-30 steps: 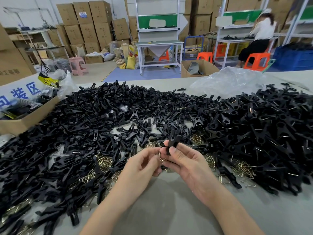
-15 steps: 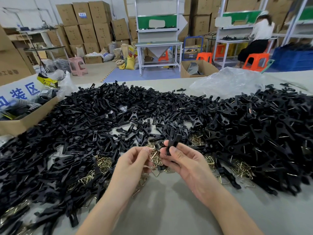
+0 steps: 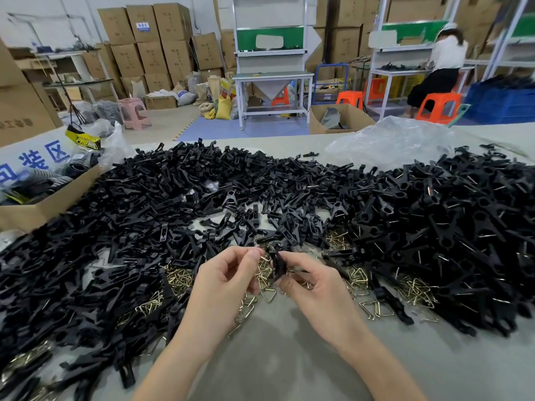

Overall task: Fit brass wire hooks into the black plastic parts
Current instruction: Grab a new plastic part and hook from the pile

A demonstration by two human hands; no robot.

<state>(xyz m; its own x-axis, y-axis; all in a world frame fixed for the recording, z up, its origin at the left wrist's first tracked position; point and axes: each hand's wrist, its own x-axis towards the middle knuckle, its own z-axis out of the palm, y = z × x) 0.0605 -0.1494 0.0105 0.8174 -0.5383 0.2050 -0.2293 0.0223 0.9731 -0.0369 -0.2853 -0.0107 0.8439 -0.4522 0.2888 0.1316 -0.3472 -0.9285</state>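
Two hands met low in the head view, above the bare near strip of the desk (image 3: 275, 360). The right grip (image 3: 315, 287) was clenched round a black plastic part (image 3: 278, 266), thumb and fingers curled on its lower end. The part stood nearly upright, its long axis running from about eleven o'clock down to five. The left grip (image 3: 228, 280) pinched what looked like a brass wire hook (image 3: 263, 259) between thumb and forefinger, though the loose hooks (image 3: 178, 280) lying behind made its outline hard to separate. From the left grip the part lay at three o'clock, just beside the fingertips and perhaps touching the wire; whether the hook had entered it could not be told. The left grip seemed the one to travel, and the move looked to turn on bringing the wire sideways across the part's axis while the right braced it. Around them heaped black parts (image 3: 139, 198) spread from nine o'clock to three, with a cardboard box (image 3: 43, 211) at ten and a clear plastic bag (image 3: 390, 143) at one.
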